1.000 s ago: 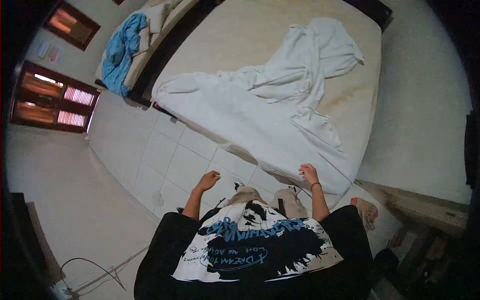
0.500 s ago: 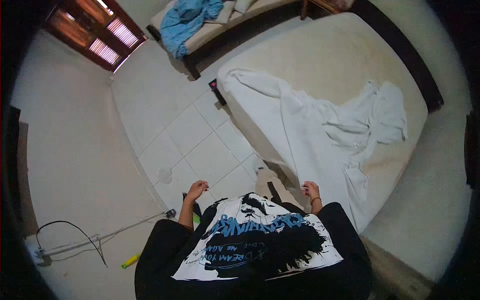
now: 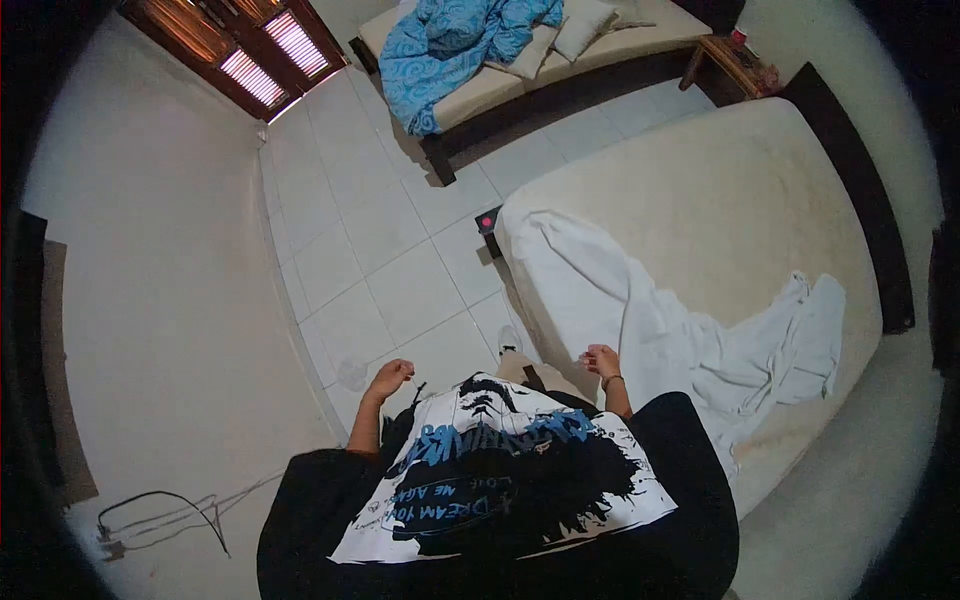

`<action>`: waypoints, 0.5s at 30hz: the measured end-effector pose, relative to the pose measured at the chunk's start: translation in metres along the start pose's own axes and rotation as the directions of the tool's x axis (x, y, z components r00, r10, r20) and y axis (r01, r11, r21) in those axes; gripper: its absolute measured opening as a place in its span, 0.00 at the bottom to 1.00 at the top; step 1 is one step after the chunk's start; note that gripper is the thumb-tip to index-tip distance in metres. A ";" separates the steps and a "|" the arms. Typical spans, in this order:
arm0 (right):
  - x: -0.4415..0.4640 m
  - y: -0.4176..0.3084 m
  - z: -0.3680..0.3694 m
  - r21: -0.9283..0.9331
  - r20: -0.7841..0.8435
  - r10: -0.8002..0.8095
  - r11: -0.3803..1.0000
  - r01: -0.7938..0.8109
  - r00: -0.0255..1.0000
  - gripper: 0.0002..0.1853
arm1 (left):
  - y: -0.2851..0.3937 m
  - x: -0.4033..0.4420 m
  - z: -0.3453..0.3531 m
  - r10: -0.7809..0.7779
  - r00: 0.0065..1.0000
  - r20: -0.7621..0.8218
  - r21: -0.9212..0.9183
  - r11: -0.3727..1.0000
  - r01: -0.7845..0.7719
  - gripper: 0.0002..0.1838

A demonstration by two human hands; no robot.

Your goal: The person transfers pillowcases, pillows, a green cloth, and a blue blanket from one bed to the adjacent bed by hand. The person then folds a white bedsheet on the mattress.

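My left hand (image 3: 390,378) hangs in front of my body over the tiled floor, its fingers loosely curled with nothing in them. On the other side, my right hand (image 3: 602,362), with a band at the wrist, is held with fingers slightly apart and empty. The nearest thing to it is a rumpled white sheet (image 3: 660,325), bunched diagonally across the bare cream mattress (image 3: 730,210) and draping over its near side. I cannot see the hand touching the sheet.
Beyond the mattress stands a second bed (image 3: 600,50) with a blue patterned blanket (image 3: 440,60) and pillows (image 3: 583,28). A dark bed-frame corner (image 3: 488,222) juts out by the floor. Wooden doors (image 3: 255,55) are far left. Cables (image 3: 165,515) run along the left wall.
The beds and doors have shifted right and down in my view, and more of the second bed shows. The yellow object at lower left has left the view. Both hands stay empty.
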State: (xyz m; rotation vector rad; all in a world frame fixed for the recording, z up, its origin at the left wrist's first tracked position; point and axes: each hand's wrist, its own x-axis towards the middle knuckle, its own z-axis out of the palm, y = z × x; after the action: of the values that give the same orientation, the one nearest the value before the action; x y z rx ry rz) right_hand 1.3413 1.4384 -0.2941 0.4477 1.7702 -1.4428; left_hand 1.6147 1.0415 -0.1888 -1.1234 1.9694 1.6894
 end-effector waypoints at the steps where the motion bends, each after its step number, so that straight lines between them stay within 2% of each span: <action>1: 0.013 -0.018 0.013 -0.024 0.031 -0.029 0.999 0.030 0.999 0.10 | 0.013 0.017 -0.010 0.024 1.000 -0.001 0.098 0.995 -0.024 0.15; 2: 0.026 -0.034 0.025 -0.026 0.034 -0.022 0.999 0.023 0.999 0.10 | 0.023 0.030 -0.019 0.016 1.000 -0.002 0.097 0.995 -0.016 0.15; 4: 0.047 -0.060 0.042 -0.060 0.083 -0.126 0.990 0.131 0.989 0.10 | 0.056 0.042 -0.025 0.151 0.986 -0.073 0.025 0.989 -0.149 0.15; 5: 0.056 -0.074 0.049 -0.065 0.083 -0.120 0.990 0.126 0.989 0.10 | 0.074 0.046 -0.029 0.114 0.989 -0.090 -0.023 0.993 -0.117 0.16; 9: 0.074 -0.131 0.076 -0.011 0.067 -0.141 0.990 0.142 0.988 0.10 | 0.121 0.073 -0.047 0.065 0.996 -0.062 -0.026 0.997 -0.067 0.17; 11: 0.081 -0.149 0.087 -0.015 0.018 -0.109 0.994 0.109 0.994 0.08 | 0.130 0.091 -0.061 0.044 0.999 0.030 -0.003 0.999 -0.044 0.18; 15: 0.100 -0.161 0.108 0.081 -0.034 -0.051 0.995 0.054 0.998 0.08 | 0.159 0.134 -0.098 0.003 0.994 0.108 0.056 0.998 -0.009 0.19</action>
State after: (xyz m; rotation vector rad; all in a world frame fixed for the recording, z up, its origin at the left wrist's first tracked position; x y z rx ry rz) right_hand 1.2047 1.2705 -0.2683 0.4723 1.7641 -1.5576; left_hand 1.4375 0.9022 -0.1448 -0.9863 1.9434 1.6510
